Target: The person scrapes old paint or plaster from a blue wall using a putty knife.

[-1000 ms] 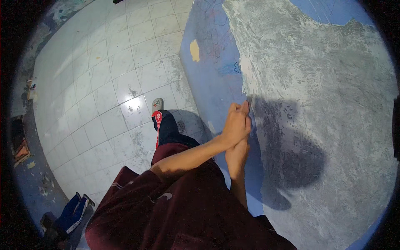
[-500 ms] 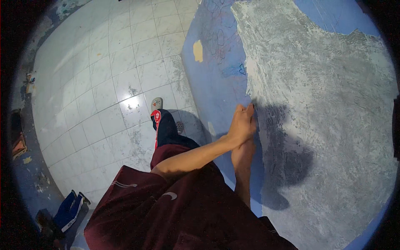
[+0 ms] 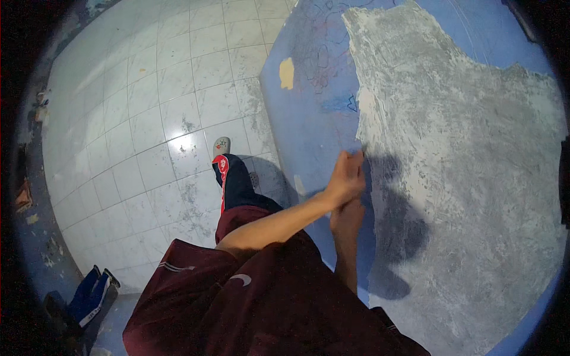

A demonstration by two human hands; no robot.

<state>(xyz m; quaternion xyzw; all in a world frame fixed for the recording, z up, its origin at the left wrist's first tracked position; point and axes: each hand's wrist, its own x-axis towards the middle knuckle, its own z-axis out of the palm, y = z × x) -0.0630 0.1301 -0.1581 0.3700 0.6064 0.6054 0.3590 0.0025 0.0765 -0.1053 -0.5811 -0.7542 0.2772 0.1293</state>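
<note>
Both hands are together against a blue-painted wall (image 3: 306, 133), at the left edge of a large rough grey-white patch (image 3: 469, 160). My left hand (image 3: 345, 180) is closed, with its fingertips right by the ragged border of the patch. Just below it, my right hand (image 3: 347, 217) is also closed, its wrist bent up along the wall. Whatever they grip is hidden behind the fingers. Dark shadows of the hands and arms fall across the patch to their right.
A pale tiled floor (image 3: 119, 148) spreads out on the left. My shoe (image 3: 222, 145) stands near the wall's base. A blue-and-white item (image 3: 92, 299) lies at the lower left by another wall. A small cream spot (image 3: 286, 73) and scribbles mark the blue paint.
The view has shifted slightly, so the patch sits a little lower and further right at its top. Both hands stay closed at its border, the left fingertips slightly lower.
</note>
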